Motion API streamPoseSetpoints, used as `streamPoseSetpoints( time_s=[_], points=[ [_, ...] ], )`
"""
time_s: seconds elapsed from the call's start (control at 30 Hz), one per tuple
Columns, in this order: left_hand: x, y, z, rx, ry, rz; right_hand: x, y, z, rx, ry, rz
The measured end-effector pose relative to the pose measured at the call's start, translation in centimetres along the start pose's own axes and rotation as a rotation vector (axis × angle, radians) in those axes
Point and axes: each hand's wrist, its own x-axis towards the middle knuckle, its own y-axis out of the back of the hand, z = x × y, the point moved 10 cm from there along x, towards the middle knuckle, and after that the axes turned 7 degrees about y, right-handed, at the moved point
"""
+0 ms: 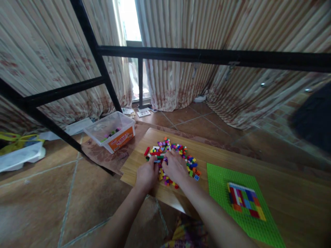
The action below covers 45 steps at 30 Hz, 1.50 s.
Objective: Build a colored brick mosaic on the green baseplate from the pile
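Observation:
A heap of small coloured toy building bricks (167,143) is spread on the wooden table, and both of my hands are at it. At the heap's left side my left hand (147,174) is closed, thumb and fingers brought together beside a light blue brick (157,161); what they hold is too small to make out. My right hand (176,166) reaches over the middle of the heap. Its fingers are curled down among the bricks, and their tips are partly hidden. To the right, a flat multicoloured brick build (247,200) sits on a green studded baseplate (219,193).
A clear plastic box (103,127) with an orange label stands on the floor cloth beyond the table (139,139). A dark metal frame (181,53) crosses in front of the curtains (170,27). White trays (20,156) lie at far left.

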Motion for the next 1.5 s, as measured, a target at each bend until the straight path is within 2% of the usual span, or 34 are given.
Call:
streamPoseSetpoints(
  time_s=[0.3,0.5,0.67,0.83,0.97,1.07,1.13,1.2,1.33,1.43,1.5],
  points=[
    [-0.4,0.0,-0.6,-0.172,-0.043,0.013,1.2,-0.8,0.5,-0.086,-0.093,-0.187],
    [-0.9,-0.3,-0.4,-0.239,-0.094,0.025,1.8,-0.8,-0.6,-0.153,-0.074,-0.204],
    [-1.2,-0.2,-0.4,-0.264,-0.114,0.06,2.0,-1.8,-1.2,-0.182,-0.028,-0.281],
    [-1.1,-0.3,-0.7,-0.271,-0.107,0.064,1.7,-1.4,-1.5,-0.163,-0.004,-0.267],
    [-1.1,0.0,-0.8,-0.294,-0.101,0.087,0.4,1.2,-1.4,-0.048,0.013,-0.145],
    [-1.0,0.5,-1.1,-0.329,-0.094,0.118,-2.0,4.7,0.9,0.131,-0.014,0.075],
    [-0.9,1.0,-1.3,-0.358,-0.09,0.147,-4.6,6.6,3.7,0.244,-0.067,0.223],
    [-1.1,1.8,-1.6,-0.384,-0.067,0.185,-7.4,7.5,6.8,0.297,-0.139,0.314],
    [-2.9,2.4,-1.1,-0.428,-0.015,0.216,-11.5,6.0,11.3,0.247,-0.289,0.287],
    [-5.2,0.8,1.9,-0.457,-0.058,0.121,-12.8,4.2,12.3,0.22,-0.353,0.252],
    [-6.8,-0.7,5.3,-0.464,-0.181,0.031,-12.9,3.3,12.2,0.212,-0.367,0.228]
  ],
)
